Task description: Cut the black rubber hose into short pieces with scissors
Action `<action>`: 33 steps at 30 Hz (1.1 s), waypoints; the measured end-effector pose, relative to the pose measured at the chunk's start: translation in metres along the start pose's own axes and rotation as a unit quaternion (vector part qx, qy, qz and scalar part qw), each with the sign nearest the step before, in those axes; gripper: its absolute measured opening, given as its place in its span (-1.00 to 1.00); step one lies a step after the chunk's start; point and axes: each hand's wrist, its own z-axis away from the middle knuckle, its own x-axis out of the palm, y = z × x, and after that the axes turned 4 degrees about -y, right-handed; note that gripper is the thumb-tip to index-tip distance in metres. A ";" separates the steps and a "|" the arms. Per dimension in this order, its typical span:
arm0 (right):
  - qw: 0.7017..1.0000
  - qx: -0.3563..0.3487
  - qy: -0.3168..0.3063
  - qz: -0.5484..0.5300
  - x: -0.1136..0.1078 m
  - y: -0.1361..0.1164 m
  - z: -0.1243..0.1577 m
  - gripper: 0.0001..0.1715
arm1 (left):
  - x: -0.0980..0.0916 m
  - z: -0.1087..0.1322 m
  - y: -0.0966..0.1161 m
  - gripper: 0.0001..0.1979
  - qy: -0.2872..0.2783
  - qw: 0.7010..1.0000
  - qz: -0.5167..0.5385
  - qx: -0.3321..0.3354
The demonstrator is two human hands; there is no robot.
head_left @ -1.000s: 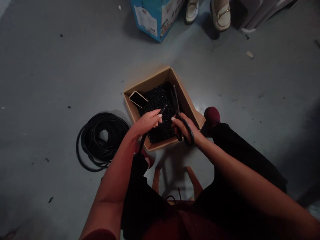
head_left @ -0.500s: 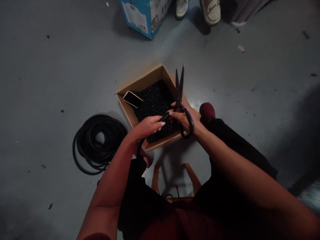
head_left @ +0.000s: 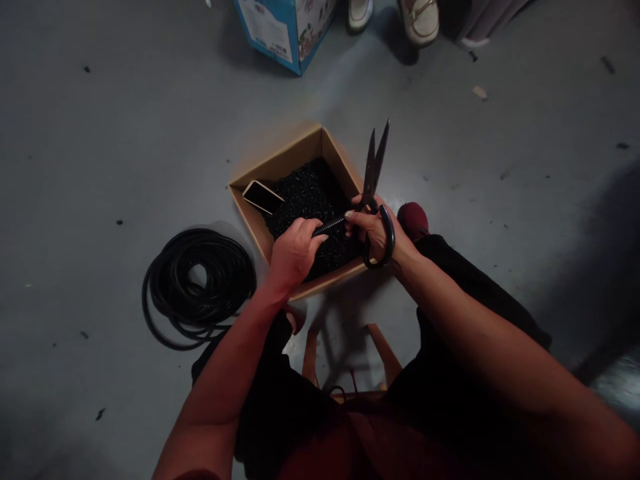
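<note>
My left hand [head_left: 295,252] is closed around a black ribbed tube [head_left: 329,228] above an open cardboard box [head_left: 250,230]. The tube's other end reaches the fingertips of my right hand [head_left: 376,230], where thumb and finger pinch it. Scissors [head_left: 371,180] with black handles hang in that same right hand, blades slightly apart and pointing away from me. Below both hands, many small black pieces [head_left: 307,193] fill the box. A dark, phone-like rectangle with a pale edge [head_left: 263,197] lies on them at the box's left side.
A coil of black tubing [head_left: 173,280] lies on the floor left of the box. Farther off stand a blue printed carton [head_left: 273,33] and another person's shoes [head_left: 423,23]. Wooden legs [head_left: 384,353] show between my knees. Scraps dot the grey floor.
My hands have moved apart, so a longer stretch of ribbed tube shows between them. The scissors have shifted right and tilted. My left hand has turned knuckles-up.
</note>
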 end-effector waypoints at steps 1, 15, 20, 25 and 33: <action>1.000 0.003 0.000 0.001 0.000 0.001 0.000 -0.51 | 0.001 0.001 0.000 -0.79 -0.009 1.000 -0.023 0.001; 0.936 0.018 -0.132 0.327 0.003 -0.001 0.021 -0.53 | -0.043 -0.015 -0.040 -0.70 -0.010 0.948 0.283 -0.145; 0.905 0.013 -0.163 0.393 0.010 -0.003 0.030 -0.50 | -0.041 -0.015 -0.043 -0.68 -0.016 0.946 0.293 -0.136; 0.905 0.014 -0.195 0.378 0.012 -0.004 0.032 -0.48 | -0.039 -0.015 -0.039 -0.64 -0.023 0.967 0.224 -0.120; 0.913 0.026 -0.211 0.348 0.009 0.003 0.029 -0.42 | -0.037 -0.015 -0.029 -0.65 -0.033 0.989 0.122 -0.081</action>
